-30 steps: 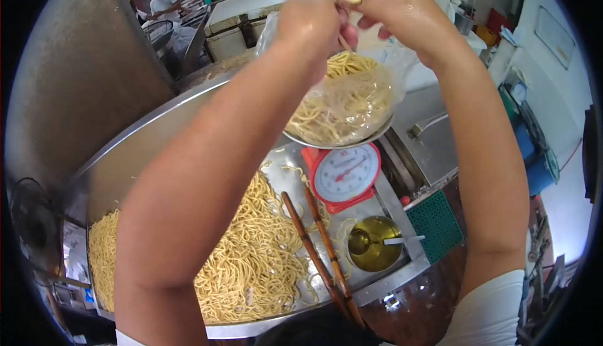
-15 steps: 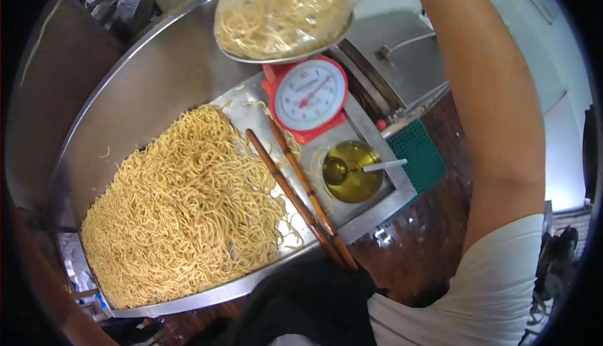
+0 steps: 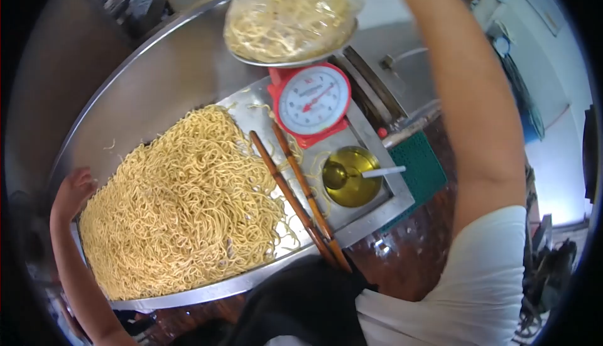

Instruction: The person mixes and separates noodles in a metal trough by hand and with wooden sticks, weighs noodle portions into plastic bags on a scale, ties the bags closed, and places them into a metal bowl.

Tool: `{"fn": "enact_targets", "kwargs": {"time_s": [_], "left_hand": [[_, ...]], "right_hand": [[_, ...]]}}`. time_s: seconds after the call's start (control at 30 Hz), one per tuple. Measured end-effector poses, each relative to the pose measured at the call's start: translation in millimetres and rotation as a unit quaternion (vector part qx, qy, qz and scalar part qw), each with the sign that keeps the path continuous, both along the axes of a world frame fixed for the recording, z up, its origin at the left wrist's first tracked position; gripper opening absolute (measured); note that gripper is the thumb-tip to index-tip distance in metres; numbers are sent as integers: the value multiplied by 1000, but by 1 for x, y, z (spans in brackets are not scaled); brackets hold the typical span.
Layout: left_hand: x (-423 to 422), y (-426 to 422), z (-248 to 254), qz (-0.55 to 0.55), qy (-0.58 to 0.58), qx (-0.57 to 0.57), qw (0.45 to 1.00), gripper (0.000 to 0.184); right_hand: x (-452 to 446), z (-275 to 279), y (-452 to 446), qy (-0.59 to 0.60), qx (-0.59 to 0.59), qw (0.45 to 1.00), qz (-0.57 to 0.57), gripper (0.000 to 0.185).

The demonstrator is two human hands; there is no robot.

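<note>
My left hand [image 3: 76,186] is at the left edge of the pile of yellow noodles [image 3: 188,201], its fingers loosely spread and holding nothing I can see. My right arm reaches up past the top edge of the view, so its hand is out of sight. A clear plastic bag of noodles [image 3: 289,22] rests on the metal pan of a red scale [image 3: 313,100], whose dial faces me. Two brown wooden sticks [image 3: 292,189] lie crossed near the right side of the pile.
A bowl of yellow oil [image 3: 355,186] with a white-handled ladle stands right of the sticks. The metal tray's raised rim [image 3: 188,296] runs along the front. A green perforated mat [image 3: 418,167] lies at the right, beside the tray's corner.
Both hands were together above the bag, with a noodle strand at the fingers. They have parted: my left hand is now at the far left by the noodles. The view has tilted down.
</note>
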State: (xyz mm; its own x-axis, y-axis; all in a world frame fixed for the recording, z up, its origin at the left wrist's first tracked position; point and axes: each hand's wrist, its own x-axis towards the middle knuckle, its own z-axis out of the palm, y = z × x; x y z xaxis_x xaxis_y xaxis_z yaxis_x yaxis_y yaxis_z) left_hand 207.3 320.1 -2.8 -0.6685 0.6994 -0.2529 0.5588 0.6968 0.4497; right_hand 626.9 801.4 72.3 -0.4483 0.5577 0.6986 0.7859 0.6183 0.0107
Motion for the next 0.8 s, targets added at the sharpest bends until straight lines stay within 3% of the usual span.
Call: {"fn": "enact_targets", "kwargs": {"time_s": [0.03,0.13,0.2,0.23,0.3,0.37,0.43,0.5,0.57,0.63,0.67,0.77,0.8], "left_hand": [[22,10,2,12,-14,18,1000,56],[100,35,2,4,-56,89,994,52],[140,39,-8,-12,-109,103,989,54],[164,44,-6,-52,-74,60,994,57],[195,39,-22,-100,-120,94,983,55],[212,26,-48,-158,-170,131,964,55],[226,15,-64,-203,-169,79,961,55],[233,2,-94,-206,-251,82,942,59],[237,-7,-123,-245,-245,98,933,61],[239,-13,-138,-238,-236,117,935,62],[239,-16,-142,-239,-255,115,930,62],[232,-29,-145,-242,-262,132,925,62],[228,-31,-145,-257,-247,149,922,62]], "right_hand": [[17,2,15,6,8,1000,14,49],[42,-11,68,-9,-332,934,132,34],[25,-24,44,103,-389,871,281,44],[20,-23,33,97,-385,870,291,44],[-5,-21,9,194,-583,726,308,52],[-23,-17,20,168,-618,699,320,54],[-39,-27,38,242,-446,764,399,52],[-64,7,56,289,-513,759,277,49],[-76,17,99,184,-505,786,306,38],[-90,28,205,280,-519,666,457,36],[-105,53,197,269,-521,659,471,36],[-88,132,123,457,-613,523,376,34],[-89,136,62,422,-592,563,393,33]]}}
